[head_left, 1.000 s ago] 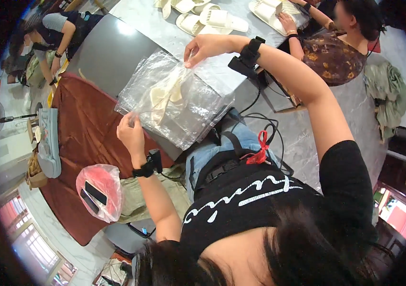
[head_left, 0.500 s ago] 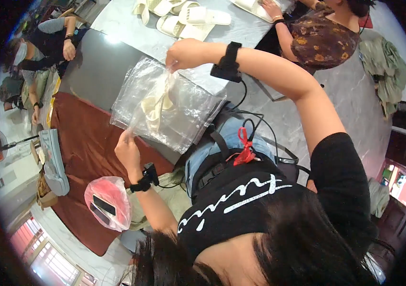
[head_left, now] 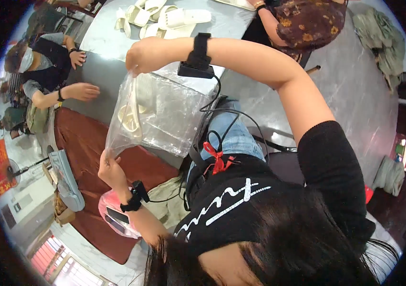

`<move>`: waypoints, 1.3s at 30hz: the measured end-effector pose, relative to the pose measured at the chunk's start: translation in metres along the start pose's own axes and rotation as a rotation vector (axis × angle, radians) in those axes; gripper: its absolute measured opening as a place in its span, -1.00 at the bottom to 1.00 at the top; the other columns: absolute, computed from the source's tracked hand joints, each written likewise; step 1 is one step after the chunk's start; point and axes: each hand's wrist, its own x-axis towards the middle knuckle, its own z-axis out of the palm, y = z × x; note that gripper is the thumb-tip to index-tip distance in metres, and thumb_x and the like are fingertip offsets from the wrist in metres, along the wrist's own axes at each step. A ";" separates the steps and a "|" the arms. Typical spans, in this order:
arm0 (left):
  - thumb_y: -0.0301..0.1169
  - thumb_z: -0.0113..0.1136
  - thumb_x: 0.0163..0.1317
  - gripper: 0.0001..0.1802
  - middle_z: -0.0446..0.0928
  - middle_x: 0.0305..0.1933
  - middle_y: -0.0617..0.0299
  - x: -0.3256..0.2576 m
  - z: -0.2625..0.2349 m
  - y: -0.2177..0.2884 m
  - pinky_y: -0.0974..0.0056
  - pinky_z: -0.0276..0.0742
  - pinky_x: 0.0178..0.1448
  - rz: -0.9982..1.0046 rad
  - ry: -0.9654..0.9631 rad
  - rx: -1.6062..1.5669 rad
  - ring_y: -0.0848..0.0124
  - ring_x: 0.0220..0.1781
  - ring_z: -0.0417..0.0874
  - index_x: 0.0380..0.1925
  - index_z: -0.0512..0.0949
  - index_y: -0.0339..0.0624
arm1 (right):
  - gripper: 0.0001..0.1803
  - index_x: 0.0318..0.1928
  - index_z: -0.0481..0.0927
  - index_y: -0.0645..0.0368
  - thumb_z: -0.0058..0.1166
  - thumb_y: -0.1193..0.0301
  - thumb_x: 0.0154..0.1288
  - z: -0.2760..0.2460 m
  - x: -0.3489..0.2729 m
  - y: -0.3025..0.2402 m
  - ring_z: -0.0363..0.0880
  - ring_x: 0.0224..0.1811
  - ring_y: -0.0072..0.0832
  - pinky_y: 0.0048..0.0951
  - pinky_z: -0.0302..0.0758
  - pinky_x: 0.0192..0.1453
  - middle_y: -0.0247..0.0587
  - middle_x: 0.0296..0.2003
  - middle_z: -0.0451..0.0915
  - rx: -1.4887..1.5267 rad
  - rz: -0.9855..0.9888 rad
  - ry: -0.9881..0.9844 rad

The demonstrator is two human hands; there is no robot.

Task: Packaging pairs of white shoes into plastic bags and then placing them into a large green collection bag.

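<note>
A clear plastic bag (head_left: 123, 128) is stretched between my two hands, with a pair of cream slippers (head_left: 131, 114) inside it. My right hand (head_left: 142, 53) is closed on the bag's far end, near the white table. Its near end is pinched between the fingers of my left hand (head_left: 111, 168), above the brown cloth. Beside the held bag, a stack of flat clear plastic bags (head_left: 176, 117) lies on the grey table in front of me. Both my wrists wear black straps with small devices and cables.
More cream slippers (head_left: 184, 19) lie piled on the white table (head_left: 102, 28). A co-worker's hands (head_left: 82, 91) rest at the grey table's left; another person (head_left: 303, 24) sits at upper right. A brown cloth (head_left: 81, 138) and a pink bag with phones (head_left: 117, 214) lie at left.
Both my hands have moved left with the bag, off the middle of the bag stack. The co-worker at left has leaned in and stretched a hand over the grey table.
</note>
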 end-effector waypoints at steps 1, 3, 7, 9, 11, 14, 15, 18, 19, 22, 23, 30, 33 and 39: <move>-0.50 -0.01 0.18 -0.80 0.58 -0.42 0.17 0.001 0.000 -0.005 0.41 0.55 -0.39 0.014 -0.004 0.064 0.50 -0.43 0.55 -0.27 0.54 -0.36 | -0.83 -0.41 0.60 0.08 0.07 0.30 -0.01 0.000 0.000 0.002 0.51 -0.38 -0.19 -0.26 0.41 -0.32 -0.16 -0.51 0.54 -0.006 -0.012 -0.075; -0.52 -0.01 0.16 -0.81 0.58 -0.42 0.15 0.003 0.001 -0.014 0.40 0.53 -0.38 0.038 -0.017 0.129 0.51 -0.43 0.55 -0.27 0.54 -0.36 | -0.81 -0.42 0.59 0.09 0.07 0.29 -0.05 0.008 0.004 0.010 0.52 -0.39 -0.18 -0.24 0.41 -0.33 -0.13 -0.50 0.55 0.004 -0.045 -0.114; -0.56 0.03 0.10 -0.81 0.57 -0.47 0.07 0.007 0.009 -0.022 0.38 0.45 -0.36 0.110 -0.095 0.241 0.50 -0.47 0.55 -0.27 0.54 -0.34 | -0.83 -0.46 0.59 0.13 0.07 0.33 -0.08 0.021 -0.002 0.030 0.52 -0.42 -0.16 -0.22 0.40 -0.36 -0.10 -0.53 0.54 0.029 -0.089 -0.178; -0.54 0.05 0.09 -0.83 0.56 -0.52 0.06 0.006 0.015 -0.022 0.38 0.41 -0.39 0.110 -0.177 0.246 0.50 -0.52 0.52 -0.29 0.54 -0.33 | -0.85 -0.46 0.58 0.15 0.09 0.35 -0.06 0.022 -0.007 0.036 0.52 -0.42 -0.17 -0.23 0.39 -0.36 -0.09 -0.53 0.54 -0.027 -0.134 -0.215; -0.53 0.06 0.10 -0.83 0.56 -0.52 0.06 0.004 0.018 -0.020 0.39 0.41 -0.39 0.103 -0.186 0.263 0.50 -0.52 0.51 -0.29 0.54 -0.33 | -0.85 -0.46 0.58 0.16 0.09 0.36 -0.06 0.025 -0.011 0.043 0.52 -0.42 -0.17 -0.23 0.39 -0.36 -0.08 -0.53 0.54 0.033 -0.138 -0.205; -0.51 0.08 0.10 -0.83 0.58 -0.46 0.04 0.012 0.019 -0.014 0.38 0.43 -0.35 0.030 -0.227 0.284 0.46 -0.48 0.56 -0.30 0.54 -0.32 | -0.84 -0.48 0.55 0.23 0.09 0.39 -0.06 0.030 -0.012 0.053 0.52 -0.42 -0.15 -0.22 0.40 -0.36 -0.06 -0.56 0.52 0.127 -0.141 -0.166; -0.51 0.08 0.10 -0.82 0.58 -0.44 0.03 0.017 0.022 -0.012 0.36 0.44 -0.33 0.078 -0.201 0.306 0.43 -0.45 0.58 -0.29 0.55 -0.32 | -0.83 -0.46 0.54 0.23 0.11 0.39 -0.07 0.027 -0.013 0.056 0.52 -0.40 -0.14 -0.22 0.40 -0.34 -0.06 -0.55 0.53 0.144 -0.128 -0.216; -0.50 0.08 0.09 -0.82 0.59 -0.40 0.03 0.026 0.028 0.002 0.34 0.46 -0.29 0.121 -0.173 0.312 0.37 -0.41 0.61 -0.29 0.55 -0.32 | -0.78 -0.40 0.54 0.21 0.14 0.35 -0.09 0.030 -0.018 0.065 0.51 -0.38 -0.11 -0.21 0.41 -0.31 -0.04 -0.50 0.54 0.217 -0.149 -0.179; -0.50 0.08 0.09 -0.82 0.59 -0.40 0.02 0.029 0.030 0.008 0.34 0.47 -0.27 0.116 -0.170 0.289 0.34 -0.39 0.62 -0.29 0.55 -0.31 | -0.73 -0.36 0.55 0.20 0.15 0.32 -0.09 0.033 -0.021 0.069 0.51 -0.37 -0.10 -0.21 0.42 -0.29 -0.03 -0.47 0.55 0.269 -0.182 -0.092; -0.53 0.07 0.08 -0.82 0.58 -0.40 0.01 0.035 0.032 0.012 0.34 0.46 -0.28 0.040 -0.217 0.324 0.34 -0.39 0.62 -0.29 0.55 -0.31 | -0.72 -0.33 0.53 0.18 0.18 0.34 -0.11 0.037 -0.027 0.075 0.51 -0.29 -0.09 -0.19 0.41 -0.21 -0.03 -0.43 0.54 0.175 -0.124 -0.154; -0.53 0.07 0.08 -0.82 0.58 -0.40 0.01 0.036 0.031 0.015 0.34 0.46 -0.28 0.038 -0.219 0.328 0.34 -0.39 0.62 -0.29 0.55 -0.31 | -0.75 -0.38 0.54 0.20 0.18 0.35 -0.10 0.036 -0.025 0.078 0.52 -0.32 -0.10 -0.18 0.42 -0.25 -0.02 -0.45 0.54 0.044 -0.113 -0.287; -0.51 0.11 0.05 -0.81 0.56 -0.49 -0.01 0.029 0.048 0.041 0.26 0.45 -0.36 0.059 -0.359 0.326 0.26 -0.47 0.61 -0.29 0.54 -0.28 | -0.86 -0.48 0.55 0.20 0.12 0.40 -0.09 0.036 -0.025 0.081 0.52 -0.43 -0.08 -0.16 0.42 -0.38 -0.04 -0.55 0.53 0.091 -0.111 -0.225; -0.49 0.07 0.07 -0.82 0.53 -0.49 -0.06 0.023 0.044 0.016 0.19 0.43 -0.38 0.061 -0.481 0.422 0.11 -0.45 0.59 -0.30 0.55 -0.23 | -0.89 -0.49 0.55 0.18 0.08 0.42 -0.09 0.037 -0.024 0.079 0.51 -0.45 -0.08 -0.16 0.40 -0.40 -0.05 -0.58 0.51 0.110 -0.187 -0.268; -0.61 -0.07 0.00 -0.70 0.51 -0.43 -0.09 0.021 0.032 0.024 0.17 0.43 -0.37 0.018 -0.434 0.519 0.04 -0.40 0.56 -0.23 0.52 -0.19 | -0.94 -0.55 0.52 0.20 0.03 0.48 -0.08 0.010 -0.029 0.080 0.49 -0.48 -0.08 -0.18 0.39 -0.43 -0.04 -0.61 0.49 0.086 -0.322 -0.166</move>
